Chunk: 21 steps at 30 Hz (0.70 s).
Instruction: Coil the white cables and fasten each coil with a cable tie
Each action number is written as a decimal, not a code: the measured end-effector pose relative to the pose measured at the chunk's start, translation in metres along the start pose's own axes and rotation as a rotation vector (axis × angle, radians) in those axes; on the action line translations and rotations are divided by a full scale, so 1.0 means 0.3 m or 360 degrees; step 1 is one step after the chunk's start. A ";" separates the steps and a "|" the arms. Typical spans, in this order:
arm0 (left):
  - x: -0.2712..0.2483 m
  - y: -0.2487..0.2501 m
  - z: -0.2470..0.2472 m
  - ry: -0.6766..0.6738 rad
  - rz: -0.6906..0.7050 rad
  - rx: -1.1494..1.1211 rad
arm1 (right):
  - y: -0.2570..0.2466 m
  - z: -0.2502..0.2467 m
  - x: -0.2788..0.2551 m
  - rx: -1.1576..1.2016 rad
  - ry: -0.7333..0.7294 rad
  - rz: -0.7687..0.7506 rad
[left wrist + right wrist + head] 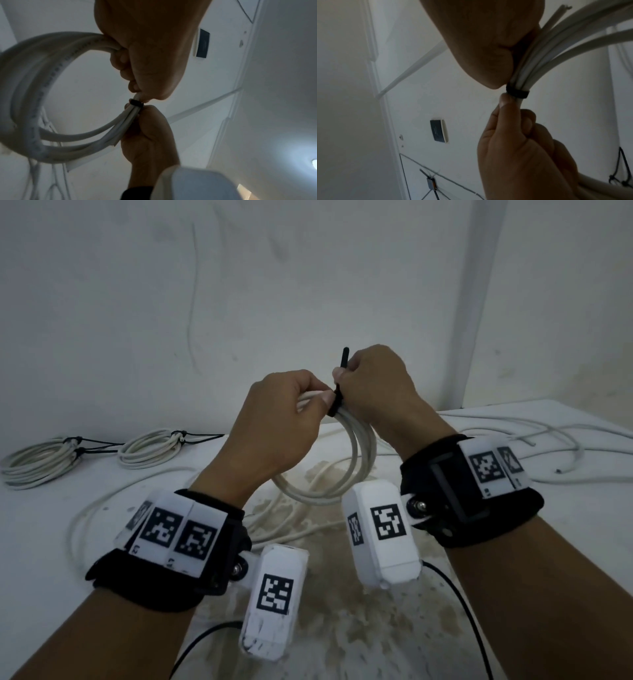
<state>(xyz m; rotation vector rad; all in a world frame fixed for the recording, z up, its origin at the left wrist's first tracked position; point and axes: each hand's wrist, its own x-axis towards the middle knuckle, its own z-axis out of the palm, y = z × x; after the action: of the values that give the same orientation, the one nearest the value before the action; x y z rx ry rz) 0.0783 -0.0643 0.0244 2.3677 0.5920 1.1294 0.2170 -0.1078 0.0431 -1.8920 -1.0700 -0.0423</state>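
Note:
Both hands are raised above the table point(582, 542). My left hand point(318, 398) grips a bundle of a white cable coil point(356, 460), which hangs down between my wrists. A black cable tie point(335, 402) is wrapped round the bundle just right of the left thumb. My right hand point(342, 374) pinches the tie's tail, whose tip sticks up above the fingers. In the left wrist view the tie point(136, 103) sits between the two hands on the coil point(34, 94). The right wrist view shows the tie point(518, 93) closed round several strands, with a cut cable end beside the palm.
Two tied coils point(41, 460) point(150, 448) lie at the back left, black tie tails sticking out. Loose white cable point(534, 440) sprawls over the right of the table, and more point(102, 501) lies under my left wrist. A black cord point(455, 587) runs along the near edge. A wall stands close behind.

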 end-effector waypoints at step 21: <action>0.008 0.016 -0.007 0.0053 -0.0624 -0.0612 | -0.010 -0.072 -0.025 0.0300 -0.0454 -0.0566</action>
<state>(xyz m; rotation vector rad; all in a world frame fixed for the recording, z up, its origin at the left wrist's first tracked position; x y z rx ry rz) 0.0788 -0.0665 0.0298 1.8136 0.7368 1.0000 0.2184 -0.1279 0.0543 -1.5503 -1.5401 0.1253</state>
